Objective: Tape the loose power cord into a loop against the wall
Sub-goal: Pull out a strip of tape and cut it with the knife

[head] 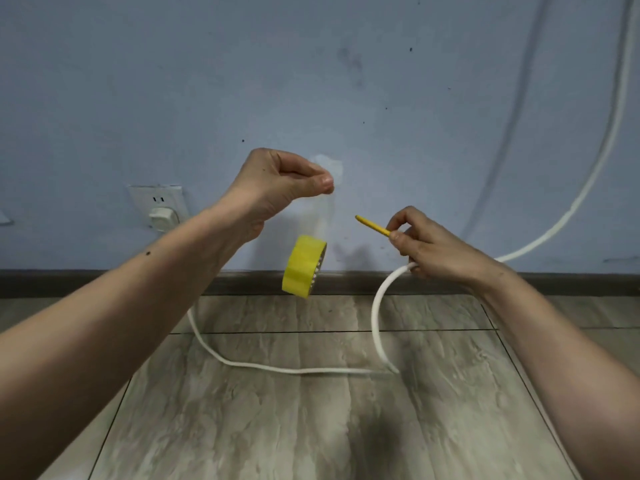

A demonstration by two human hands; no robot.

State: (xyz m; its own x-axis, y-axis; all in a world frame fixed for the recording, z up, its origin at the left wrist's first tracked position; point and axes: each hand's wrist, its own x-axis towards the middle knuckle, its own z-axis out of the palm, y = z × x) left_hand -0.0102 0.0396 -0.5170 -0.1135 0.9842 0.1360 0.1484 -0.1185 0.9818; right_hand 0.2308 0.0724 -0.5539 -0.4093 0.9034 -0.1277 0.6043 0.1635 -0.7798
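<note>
My left hand (280,183) pinches the free end of a clear strip of tape (320,216) in front of the blue wall. The yellow tape roll (304,266) hangs from that strip, below the hand. My right hand (433,245) grips a thin yellow tool (372,225), perhaps a cutter, pointing left towards the strip, and also holds the white power cord (375,318) under its fingers. From the hand the cord curves down to the floor, runs left and rises to a white plug (162,216) in the wall socket. Another stretch climbs the wall at the right (588,188).
A white wall socket (157,199) sits low on the wall at the left. A dark skirting board (104,280) runs along the foot of the wall. Below it lies a grey wood-pattern tiled floor (311,427). A pale patch (329,164) marks the wall behind the left hand.
</note>
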